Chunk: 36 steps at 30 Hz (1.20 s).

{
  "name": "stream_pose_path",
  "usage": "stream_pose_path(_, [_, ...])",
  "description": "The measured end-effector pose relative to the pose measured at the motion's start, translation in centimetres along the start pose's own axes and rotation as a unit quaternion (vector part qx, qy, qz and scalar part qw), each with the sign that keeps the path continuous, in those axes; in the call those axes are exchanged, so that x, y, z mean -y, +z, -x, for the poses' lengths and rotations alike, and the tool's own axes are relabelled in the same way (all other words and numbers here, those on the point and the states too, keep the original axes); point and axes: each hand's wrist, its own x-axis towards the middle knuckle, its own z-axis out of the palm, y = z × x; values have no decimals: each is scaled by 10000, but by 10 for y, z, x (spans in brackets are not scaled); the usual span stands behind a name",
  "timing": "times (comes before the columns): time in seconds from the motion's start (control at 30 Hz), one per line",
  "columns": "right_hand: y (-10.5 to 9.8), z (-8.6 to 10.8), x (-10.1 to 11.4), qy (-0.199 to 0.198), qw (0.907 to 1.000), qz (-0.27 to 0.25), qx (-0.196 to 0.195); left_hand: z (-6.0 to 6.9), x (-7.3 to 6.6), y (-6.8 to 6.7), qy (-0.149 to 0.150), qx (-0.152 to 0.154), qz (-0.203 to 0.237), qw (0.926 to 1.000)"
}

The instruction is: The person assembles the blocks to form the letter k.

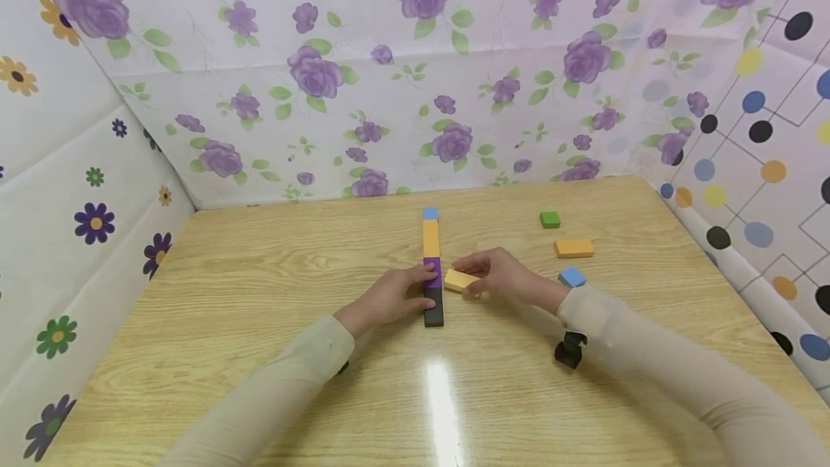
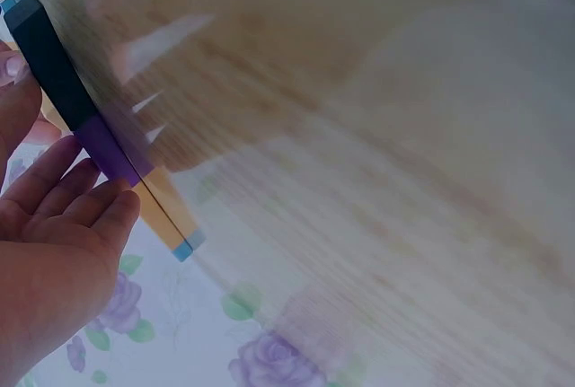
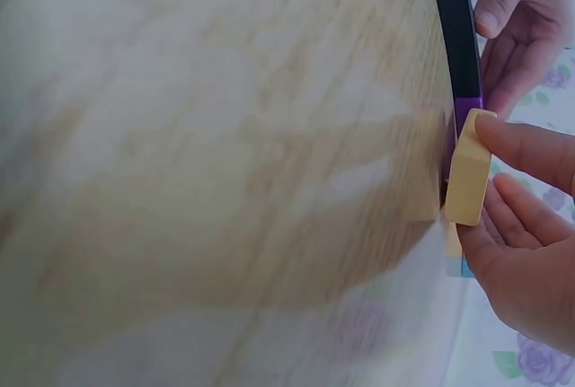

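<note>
A straight row of blocks runs away from me on the table. It is made up of a black block (image 1: 434, 317), a purple block (image 1: 435, 282), an orange block (image 1: 431, 239) and a blue block (image 1: 430, 213) at the far end. My left hand (image 1: 387, 297) rests against its left side, with fingertips on the purple block and thumb on the black one. Just right of the purple block, my right hand (image 1: 509, 278) pinches a pale yellow block (image 3: 467, 176) between thumb and fingers, held slightly tilted. A narrow gap separates it from the row in the head view.
To the right lie a green block (image 1: 550, 220), an orange block (image 1: 573, 248) and a blue block (image 1: 572, 277), the last close to my right wrist. Flowered cloth (image 1: 363, 78) stands behind the wooden table (image 1: 272, 251); patterned cloth hangs at both sides.
</note>
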Motion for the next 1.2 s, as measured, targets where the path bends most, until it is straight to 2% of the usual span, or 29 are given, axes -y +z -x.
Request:
stream_pose_path(0.33, [8,6,3,23,9995,198,-241,0,-1,0,-2,-8,-3,10000])
stream_pose_path(0.57, [12,7,0,-237,9981,442,-365,1,-1,-1,61,-38,-1,10000])
stream_pose_path(0.87, [9,10,-5,-523,9970,410,-397,1,0,1,97,-85,-54,9999])
stream_pose_path(1.2, [2,15,-10,-256,9976,522,-379,1,-1,0,81,-97,-21,9999])
